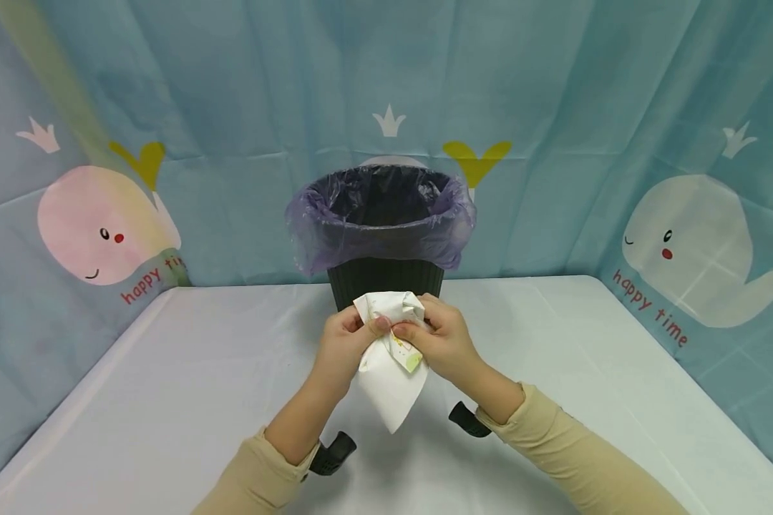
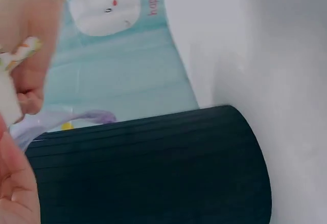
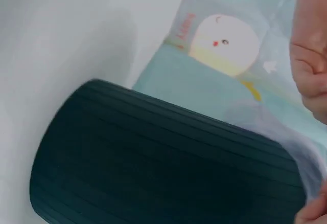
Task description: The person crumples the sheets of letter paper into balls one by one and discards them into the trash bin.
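Both hands hold a folded white sheet (image 1: 394, 386) in front of the bin, its pointed end hanging down. A small flap (image 1: 407, 354) with a yellow-green print lies against the sheet's near side. My left hand (image 1: 343, 350) pinches the sheet's left side, its thumb across the front. From the right, my right hand (image 1: 449, 340) grips it too, and the two thumb tips nearly meet in the middle. In the left wrist view, part of the white sheet (image 2: 7, 98) shows between the hands at the left edge. The right wrist view cuts off most of the right hand (image 3: 314, 211).
Just beyond the hands stands a dark ribbed bin (image 1: 386, 275), lined with a purple plastic bag (image 1: 386, 243) folded over its rim. A white-covered table (image 1: 135, 400) lies below. Blue curtains (image 1: 232, 86) with whale prints enclose the back and sides. Black wrist mounts (image 1: 333, 454) sit under the forearms.
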A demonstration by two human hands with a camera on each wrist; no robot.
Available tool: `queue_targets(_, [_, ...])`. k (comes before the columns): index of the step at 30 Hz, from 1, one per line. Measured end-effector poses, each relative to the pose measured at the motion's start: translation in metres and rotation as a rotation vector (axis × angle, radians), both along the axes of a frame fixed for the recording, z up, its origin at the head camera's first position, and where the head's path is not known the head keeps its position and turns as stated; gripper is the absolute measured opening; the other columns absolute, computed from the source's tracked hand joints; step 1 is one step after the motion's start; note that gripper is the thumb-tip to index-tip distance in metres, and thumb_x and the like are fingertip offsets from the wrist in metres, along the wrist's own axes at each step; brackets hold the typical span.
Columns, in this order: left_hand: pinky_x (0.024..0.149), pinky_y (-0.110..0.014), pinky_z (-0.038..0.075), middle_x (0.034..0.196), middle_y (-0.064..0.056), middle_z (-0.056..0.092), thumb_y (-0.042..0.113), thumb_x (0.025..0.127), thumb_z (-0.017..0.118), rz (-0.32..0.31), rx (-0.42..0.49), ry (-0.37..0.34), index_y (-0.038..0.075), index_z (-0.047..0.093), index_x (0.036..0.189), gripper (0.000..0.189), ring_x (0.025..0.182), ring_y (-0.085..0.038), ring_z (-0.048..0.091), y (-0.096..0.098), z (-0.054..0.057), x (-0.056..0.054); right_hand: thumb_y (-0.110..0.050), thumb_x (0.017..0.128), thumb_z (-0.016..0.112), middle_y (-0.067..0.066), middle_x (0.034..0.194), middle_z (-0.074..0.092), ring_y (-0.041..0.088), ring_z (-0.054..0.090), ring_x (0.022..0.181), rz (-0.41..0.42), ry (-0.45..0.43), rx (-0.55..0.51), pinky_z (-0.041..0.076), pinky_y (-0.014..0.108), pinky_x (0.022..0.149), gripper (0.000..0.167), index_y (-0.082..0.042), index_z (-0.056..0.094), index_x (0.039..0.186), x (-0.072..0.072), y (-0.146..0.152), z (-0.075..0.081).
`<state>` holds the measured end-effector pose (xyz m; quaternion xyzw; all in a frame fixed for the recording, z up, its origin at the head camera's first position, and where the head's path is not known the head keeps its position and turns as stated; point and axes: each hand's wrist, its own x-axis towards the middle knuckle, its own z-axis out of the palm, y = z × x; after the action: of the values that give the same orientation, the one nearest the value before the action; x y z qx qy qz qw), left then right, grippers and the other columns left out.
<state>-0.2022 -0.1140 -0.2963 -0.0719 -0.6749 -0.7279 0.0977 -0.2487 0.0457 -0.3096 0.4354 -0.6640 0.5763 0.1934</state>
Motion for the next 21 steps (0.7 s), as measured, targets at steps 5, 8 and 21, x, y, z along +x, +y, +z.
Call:
queue_targets(5, [0.054, -0.021, 0.052, 0.073, -0.005, 0.064, 0.0, 0.09, 0.063, 0.087, 0.028, 0.003, -0.02, 0.06, 0.1, 0.023, 0.059, -0.008, 0.061, -0.004, 0.001, -0.002, -0.029, 0.092, 0.068, 0.015, 0.105, 0.061, 0.019, 0.055, 0.092, -0.028, -0.046, 0.186, 0.051, 0.029, 0.073, 0.05, 0.008, 0.056, 0.123, 0.006, 0.005, 0.01])
queue_targets(8, [0.052, -0.021, 0.051, 0.073, -0.006, 0.064, 0.004, 0.09, 0.065, 0.141, -0.017, 0.033, -0.017, 0.063, 0.098, 0.023, 0.058, -0.009, 0.06, -0.006, 0.003, -0.002, -0.067, 0.082, 0.059, 0.016, 0.136, 0.047, 0.027, 0.048, 0.117, 0.036, -0.073, 0.345, 0.047, 0.044, 0.092, 0.099, 0.002, 0.03, 0.148, 0.014, 0.013, 0.023])
queue_targets(21, [0.043, -0.021, 0.039, 0.064, -0.006, 0.059, 0.025, 0.09, 0.071, 0.28, -0.331, 0.156, -0.004, 0.067, 0.092, 0.03, 0.052, -0.011, 0.048, 0.006, 0.007, 0.007, -0.01, 0.068, 0.089, 0.019, 0.129, 0.052, 0.032, 0.055, 0.115, -0.156, 0.023, 0.43, 0.049, 0.045, 0.092, 0.088, 0.005, 0.038, 0.139, 0.018, 0.005, 0.03])
